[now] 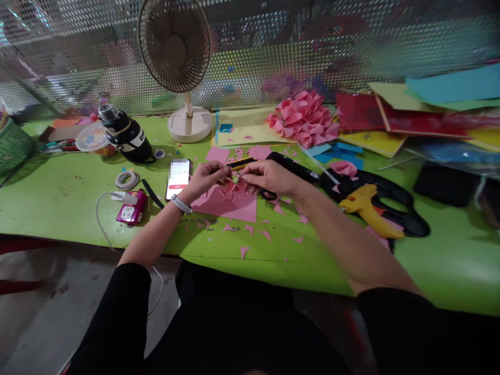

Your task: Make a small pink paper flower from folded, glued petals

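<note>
My left hand (207, 178), with a pale band on its wrist, has thumb and fingers pinched together over the pink paper sheet (230, 207). Facing it, my right hand (267, 177) is closed in a similar pinch. A small pale bit shows near the fingertips, too tiny to name. Just behind them lies a yellow and black utility knife (242, 163), which I cannot tell is touched. Dark scissors handles (267, 195) peek out below my right hand. Pink paper scraps (266, 235) are scattered round both hands.
A fan (189, 125), a black bottle (127, 135) and a pile of folded pink paper pieces (304, 119) stand behind. Left are a phone (178, 179), a tape roll (126, 180) and a purple adapter (133, 208) with a cable. A yellow glue gun (365, 208) lies right.
</note>
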A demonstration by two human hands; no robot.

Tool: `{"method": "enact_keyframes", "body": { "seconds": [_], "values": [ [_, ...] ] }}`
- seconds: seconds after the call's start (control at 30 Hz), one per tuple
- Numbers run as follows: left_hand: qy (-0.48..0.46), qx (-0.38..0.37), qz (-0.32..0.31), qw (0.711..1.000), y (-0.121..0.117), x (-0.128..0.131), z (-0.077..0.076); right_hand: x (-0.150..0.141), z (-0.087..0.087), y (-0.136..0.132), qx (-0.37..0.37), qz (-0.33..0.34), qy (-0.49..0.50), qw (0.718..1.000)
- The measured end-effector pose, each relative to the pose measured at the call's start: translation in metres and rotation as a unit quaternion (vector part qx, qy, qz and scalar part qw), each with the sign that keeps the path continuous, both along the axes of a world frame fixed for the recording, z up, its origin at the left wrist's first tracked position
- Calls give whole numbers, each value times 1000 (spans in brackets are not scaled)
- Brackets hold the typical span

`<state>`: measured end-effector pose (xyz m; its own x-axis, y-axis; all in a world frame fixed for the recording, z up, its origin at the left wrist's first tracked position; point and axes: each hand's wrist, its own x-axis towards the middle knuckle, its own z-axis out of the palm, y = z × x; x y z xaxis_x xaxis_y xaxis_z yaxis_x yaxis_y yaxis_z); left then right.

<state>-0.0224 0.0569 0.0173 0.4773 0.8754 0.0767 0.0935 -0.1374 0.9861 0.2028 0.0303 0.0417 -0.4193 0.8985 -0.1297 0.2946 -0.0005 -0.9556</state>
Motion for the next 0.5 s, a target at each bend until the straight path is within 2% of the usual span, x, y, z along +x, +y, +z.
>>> {"method": "enact_keyframes", "body": {
  "seconds": [0.1, 0.2, 0.27, 0.37, 0.5],
  "values": [
    [110, 81, -7, 991, 0, -2, 2, 14, 7, 2, -17, 29, -48, 998],
    [250, 219, -47, 942, -3, 0, -2, 30, 10, 6, -48, 134, -141, 980],
    [307, 284, -19, 908, -7, 5, -8, 35, 6, 9, -73, 207, -191, 957],
    [355, 305, 33, 883, -13, 13, -18, 32, -2, 12, -93, 263, -243, 929],
    [378, 309, 36, 872, -16, 17, -25, 22, -1, 10, -41, 261, -316, 911]
  ]
}}
